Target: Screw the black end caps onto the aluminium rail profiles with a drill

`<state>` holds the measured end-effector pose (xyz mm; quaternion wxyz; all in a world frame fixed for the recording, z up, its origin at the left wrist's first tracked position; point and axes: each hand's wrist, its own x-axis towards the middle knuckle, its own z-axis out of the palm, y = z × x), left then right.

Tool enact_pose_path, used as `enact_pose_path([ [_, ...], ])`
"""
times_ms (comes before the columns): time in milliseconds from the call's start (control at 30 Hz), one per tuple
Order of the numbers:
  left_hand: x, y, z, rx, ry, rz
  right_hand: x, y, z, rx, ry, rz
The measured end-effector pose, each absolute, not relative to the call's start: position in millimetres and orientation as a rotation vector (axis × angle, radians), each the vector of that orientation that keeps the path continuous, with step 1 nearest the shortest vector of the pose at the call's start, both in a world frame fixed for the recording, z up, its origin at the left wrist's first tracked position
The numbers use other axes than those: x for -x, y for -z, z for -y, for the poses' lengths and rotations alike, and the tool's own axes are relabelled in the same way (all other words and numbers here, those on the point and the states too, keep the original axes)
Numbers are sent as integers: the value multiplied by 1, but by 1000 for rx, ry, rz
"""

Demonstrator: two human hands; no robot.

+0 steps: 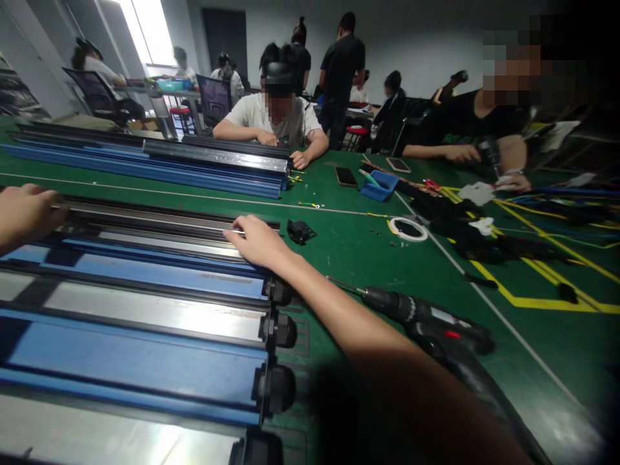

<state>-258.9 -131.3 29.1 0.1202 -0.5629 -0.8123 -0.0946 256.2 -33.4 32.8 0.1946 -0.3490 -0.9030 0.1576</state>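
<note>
A long dark metal profile (145,216) lies lengthwise between my hands, behind several blue and silver profiles. My left hand (26,213), partly cut off by the left edge, has its fingers curled down onto the dark profile. Near that profile's right end, my right hand (259,242) is closed over it with bent fingers. In front lie a blue profile (121,342) and a silver profile (130,307), their right ends fitted with black cable glands (283,329). A small black fitting (299,231) sits just right of the dark profile's end.
A black power drill (426,316) lies beside my right forearm on the green table (358,245). Farther back are more blue profiles (194,174), a blue bin (378,186), a phone (346,177), a white ring (407,228) and cables. Co-workers sit across and at the right.
</note>
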Motion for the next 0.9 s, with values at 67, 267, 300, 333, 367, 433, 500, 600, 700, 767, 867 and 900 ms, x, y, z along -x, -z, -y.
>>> enact_pose_path([
  [67,217,-40,126,1745,93,2167,-274,-53,20,845,-458,2441],
  [267,29,-66,71,2252,414,1917,-362,-84,-41,938,-272,2486],
  [300,-1,-67,58,2316,414,1860,-375,-77,-50,893,-269,2554],
  [333,-29,-66,45,2352,382,1814,-385,-68,-57,836,-285,2627],
  [367,-54,-63,33,2337,385,1782,-393,-57,-62,782,-310,2680],
  [433,-91,-52,11,2304,385,1750,-401,-34,-68,694,-357,2746],
  [500,-111,-38,-6,2295,373,1821,-402,-16,-69,663,-423,2750],
  [600,-118,-18,-19,2378,384,1921,-401,-2,-68,659,-520,2689],
  [700,-114,-10,-22,2438,369,1954,-398,-1,-62,667,-552,2649],
  [767,-112,-10,-22,2430,320,2017,-394,-1,-56,669,-579,2639],
  [867,-113,-13,-22,2433,230,2112,-386,0,-45,646,-629,2632],
  [900,-113,-13,-22,2435,216,2120,-383,1,-42,644,-637,2631],
])
